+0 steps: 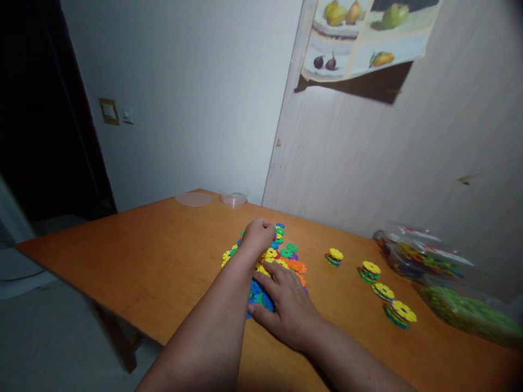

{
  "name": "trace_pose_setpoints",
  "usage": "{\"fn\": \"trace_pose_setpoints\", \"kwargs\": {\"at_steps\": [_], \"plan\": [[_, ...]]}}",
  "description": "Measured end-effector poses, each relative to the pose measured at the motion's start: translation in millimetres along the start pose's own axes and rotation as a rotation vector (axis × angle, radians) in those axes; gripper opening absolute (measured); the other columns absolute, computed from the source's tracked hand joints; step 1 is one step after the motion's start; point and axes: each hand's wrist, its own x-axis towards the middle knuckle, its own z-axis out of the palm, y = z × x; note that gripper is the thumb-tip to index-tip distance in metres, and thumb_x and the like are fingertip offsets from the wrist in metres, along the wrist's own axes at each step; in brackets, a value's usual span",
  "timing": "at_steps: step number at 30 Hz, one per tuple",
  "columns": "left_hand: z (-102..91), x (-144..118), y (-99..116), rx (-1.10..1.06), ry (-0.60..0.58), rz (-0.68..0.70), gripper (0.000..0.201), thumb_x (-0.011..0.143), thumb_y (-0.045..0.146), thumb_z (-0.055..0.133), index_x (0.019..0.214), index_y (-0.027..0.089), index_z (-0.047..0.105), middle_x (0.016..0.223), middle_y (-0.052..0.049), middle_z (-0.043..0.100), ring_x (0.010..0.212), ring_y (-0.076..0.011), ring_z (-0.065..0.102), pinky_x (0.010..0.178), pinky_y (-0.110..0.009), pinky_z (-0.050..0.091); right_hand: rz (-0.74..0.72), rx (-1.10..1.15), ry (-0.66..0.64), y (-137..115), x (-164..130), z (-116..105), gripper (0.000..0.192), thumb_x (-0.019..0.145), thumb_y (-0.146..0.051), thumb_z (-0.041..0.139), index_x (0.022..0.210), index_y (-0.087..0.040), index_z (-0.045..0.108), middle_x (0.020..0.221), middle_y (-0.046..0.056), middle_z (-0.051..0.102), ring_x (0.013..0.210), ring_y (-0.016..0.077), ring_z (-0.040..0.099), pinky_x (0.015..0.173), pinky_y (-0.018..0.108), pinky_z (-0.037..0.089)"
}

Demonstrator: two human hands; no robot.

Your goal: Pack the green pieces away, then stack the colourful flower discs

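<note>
On orange table (143,261): left hand (258,235) grip clenched over disc pile (286,256); right hand (286,307) released, flat on it.

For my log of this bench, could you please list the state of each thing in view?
Left hand: closed, on the far side of the pile.
Right hand: flat, fingers spread on the near blue discs.
Disc pile: loose, mixed colours.
Stacks: four, yellow on top, apart from the pile.
Tub: open, lid beside it.
Bags: lying, filled.
</note>
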Motion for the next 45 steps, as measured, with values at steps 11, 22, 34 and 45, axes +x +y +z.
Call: {"fn": "trace_pose_setpoints", "kwargs": {"at_steps": [11, 22, 34, 45], "plan": [[20.6, -26, 15, 0.250, -0.310, 0.220, 0.014, 0.078, 0.020, 0.052, 0.078, 0.017, 0.066, 0.076, -0.002, 0.067, 0.068, -0.0156, 0.056, 0.059, -0.025, 0.038, 0.142, 0.169, 0.185, 81, -33, -15, 0.036, 0.096, -0.037, 0.050, 0.125, -0.022, 0.065, 0.127, 0.010, 0.065, 0.119, 0.0241, 0.059, 0.104, 0.040, 0.046], [19.5, -53, 35, 0.449, -0.546, 0.377, 0.029, 0.078, 0.020, 0.055, 0.102, 0.021, 0.070, 0.106, -0.006, 0.073, 0.093, -0.0210, 0.065, 0.077, -0.028, 0.048, 0.450, -0.095, 0.194, 136, -55, -35, 0.032, 0.090, -0.029, 0.049, 0.110, -0.017, 0.072, 0.106, 0.011, 0.070, 0.101, 0.0252, 0.062, 0.089, 0.037, 0.046], [29.4, -70, 42, 0.604, -0.671, 0.566, 0.030, 0.080, 0.036, 0.057, 0.105, 0.026, 0.071, 0.108, -0.006, 0.072, 0.105, -0.0298, 0.062, 0.095, -0.046, 0.045, 0.627, -0.096, 0.016, 139, -46, -43, 0.021, 0.086, -0.038, 0.055, 0.079, -0.021, 0.065, 0.083, 0.005, 0.067, 0.077, 0.0194, 0.059, 0.060, 0.028, 0.034], [26.4, -70, 45, 0.688, -0.660, 0.614, 0.029, 0.082, 0.039, 0.056, 0.103, 0.028, 0.073, 0.101, -0.007, 0.072, 0.099, -0.0284, 0.062, 0.087, -0.042, 0.046, 0.649, -0.044, 0.083, 140, -59, -54, 0.014, 0.084, -0.033, 0.057, 0.083, -0.021, 0.065, 0.082, 0.005, 0.068, 0.073, 0.0195, 0.061, 0.061, 0.029, 0.037]]}}
